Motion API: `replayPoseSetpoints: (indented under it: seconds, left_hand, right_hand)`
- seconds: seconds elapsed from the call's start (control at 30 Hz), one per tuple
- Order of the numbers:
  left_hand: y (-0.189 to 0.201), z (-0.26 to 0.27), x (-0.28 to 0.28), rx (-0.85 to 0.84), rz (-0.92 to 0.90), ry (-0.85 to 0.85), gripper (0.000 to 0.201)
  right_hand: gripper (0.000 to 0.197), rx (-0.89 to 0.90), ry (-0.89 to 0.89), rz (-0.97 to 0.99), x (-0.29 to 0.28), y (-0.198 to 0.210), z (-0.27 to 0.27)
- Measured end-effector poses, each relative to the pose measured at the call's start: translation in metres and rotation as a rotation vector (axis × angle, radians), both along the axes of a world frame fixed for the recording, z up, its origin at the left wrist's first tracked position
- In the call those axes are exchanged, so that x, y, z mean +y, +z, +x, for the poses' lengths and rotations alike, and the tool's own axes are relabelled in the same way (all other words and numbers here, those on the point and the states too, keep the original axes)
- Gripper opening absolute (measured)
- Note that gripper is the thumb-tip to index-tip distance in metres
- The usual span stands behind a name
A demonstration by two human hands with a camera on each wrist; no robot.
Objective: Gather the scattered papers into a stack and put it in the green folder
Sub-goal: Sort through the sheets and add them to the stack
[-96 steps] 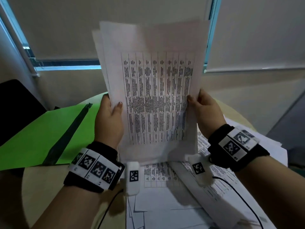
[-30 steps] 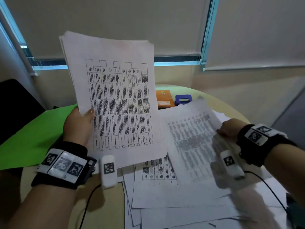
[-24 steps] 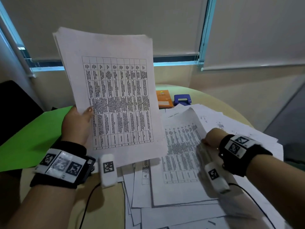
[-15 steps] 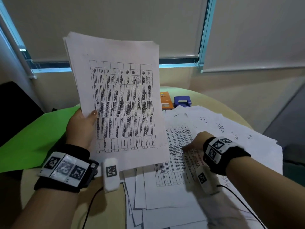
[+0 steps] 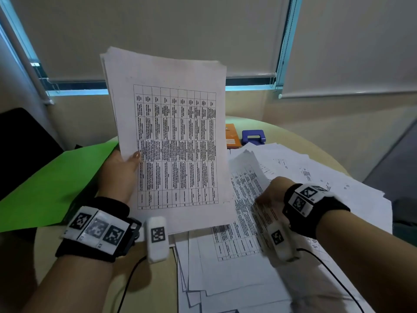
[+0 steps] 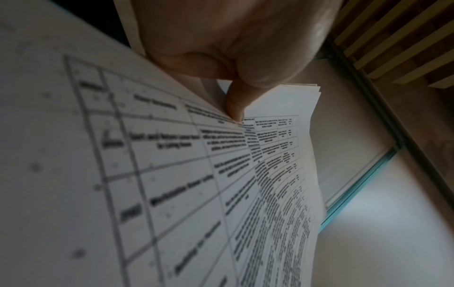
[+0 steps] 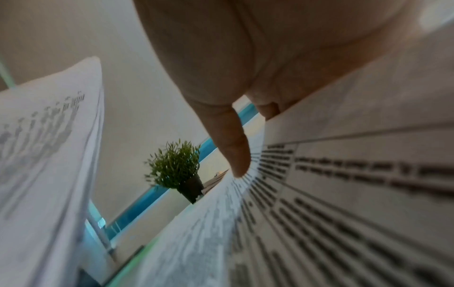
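Left hand (image 5: 119, 170) raised, thumb (nail showing) pinching, right hand (image 5: 272, 192) lowered, blurred

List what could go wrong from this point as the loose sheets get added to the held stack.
1. The left hand pinches the held stack at one edge only, upright; sheets may sag or slip out.
2. The right hand is lifting one sheet from the overlapping loose papers; it may drag neighbours toward the table edge.
3. The green folder lies behind the raised stack, so sheets may go in misaligned.

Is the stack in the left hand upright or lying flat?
Upright: the left hand grips the stack by its edge, lifted above the table.
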State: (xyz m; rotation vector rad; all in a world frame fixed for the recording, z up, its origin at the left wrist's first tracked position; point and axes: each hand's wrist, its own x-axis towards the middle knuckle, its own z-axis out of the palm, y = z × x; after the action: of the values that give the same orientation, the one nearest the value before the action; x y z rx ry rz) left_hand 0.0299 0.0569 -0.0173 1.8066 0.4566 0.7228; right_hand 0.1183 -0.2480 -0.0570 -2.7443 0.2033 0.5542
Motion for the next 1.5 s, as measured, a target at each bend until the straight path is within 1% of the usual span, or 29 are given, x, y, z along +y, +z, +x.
replayPoseSetpoints:
  seconds: [0.07,0.13,0.2,0.27,0.33,0.43,0.47,0.53,0.63,0.7,0.73,0.77,0.8,0.83,0.87,0.97,1.0,1.17,1.23,1.37,1.43,1.5]
  left_hand:
    - [-0.001,0.0,0.001,-0.002,-0.007,0.006,0.027]
    - [0.0,0.001,0.001,-0.006,-0.009,0.008,0.027]
    - [0.0,0.001,0.001,-0.004,-0.009,0.011,0.028]
    - [-0.001,0.0,0.002,-0.003,-0.012,0.015,0.027]
    - [-0.001,0.0,0.004,0.0,-0.006,0.024,0.027]
    - [-0.001,-0.001,0.008,-0.005,-0.004,0.039,0.027]
    - [-0.001,0.0,0.01,-0.001,-0.001,0.046,0.027]
    - [-0.001,0.0,0.013,0.001,0.003,0.065,0.027]
    - [0.001,0.002,0.015,0.013,0.037,0.109,0.027]
    - [0.003,0.002,0.014,0.031,0.07,0.133,0.028]
    - [0.004,0.002,0.013,0.035,0.076,0.137,0.029]
    - [0.005,0.002,0.012,0.039,0.078,0.137,0.029]
    - [0.006,0.002,0.011,0.041,0.077,0.136,0.028]
    - [0.006,0.002,0.008,0.045,0.069,0.131,0.028]
    - [0.006,0.003,0.005,0.047,0.058,0.122,0.028]
    - [0.006,0.006,-0.009,0.042,0.054,0.072,0.027]
    - [0.005,0.007,-0.014,0.038,0.056,0.05,0.027]
    - [0.003,0.006,-0.043,0.015,0.011,-0.073,0.017]
    - [0.003,0.005,-0.051,0.025,0.019,-0.114,0.017]
    - [-0.002,0.006,-0.06,0.055,-0.023,-0.149,0.006]
    - [-0.004,0.004,-0.064,0.036,-0.061,-0.145,0.01]
    - [-0.001,0.001,-0.071,0.002,-0.09,-0.156,0.02]
  right_hand:
    - [0.042,-0.019,-0.025,0.051,0.0,0.001,0.004]
    - [0.036,-0.031,0.014,0.053,0.0,0.002,0.007]
    - [0.042,-0.058,0.067,-0.031,-0.001,0.003,0.009]
    - [0.048,-0.135,0.098,-0.048,-0.007,0.003,0.012]
    - [0.047,-0.153,0.091,-0.074,-0.02,0.006,0.015]
    - [0.043,-0.204,-0.014,0.014,-0.05,0.005,0.02]
    - [0.042,-0.222,-0.059,0.056,-0.06,0.005,0.023]
    - [0.039,-0.289,-0.141,0.221,-0.084,0.0,0.033]
    - [0.039,-0.276,-0.211,0.582,-0.111,-0.007,0.043]
    - [0.049,-0.277,-0.258,0.813,-0.118,-0.008,0.045]
    - [0.049,-0.262,-0.28,0.927,-0.115,-0.003,0.039]
    - [0.032,-0.251,-0.305,1.018,-0.109,0.004,0.031]
    - [0.013,-0.227,-0.285,1.094,-0.102,0.011,0.024]
    - [0.033,-0.206,-0.283,1.122,-0.102,0.012,0.026]
    - [0.041,-0.211,-0.268,1.149,-0.096,0.015,0.024]
    - [0.022,-0.238,-0.241,1.221,-0.077,0.027,0.023]
    - [0.018,-0.232,-0.237,1.229,-0.069,0.03,0.022]
    - [0.019,-0.215,-0.237,1.211,-0.03,0.041,0.016]
    - [0.019,-0.216,-0.236,1.242,-0.021,0.041,0.013]
    - [0.012,-0.225,-0.261,1.305,-0.011,0.041,0.008]
    - [0.009,-0.249,-0.251,1.338,-0.007,0.041,0.005]
    - [0.015,-0.274,-0.229,1.337,-0.004,0.04,0.003]
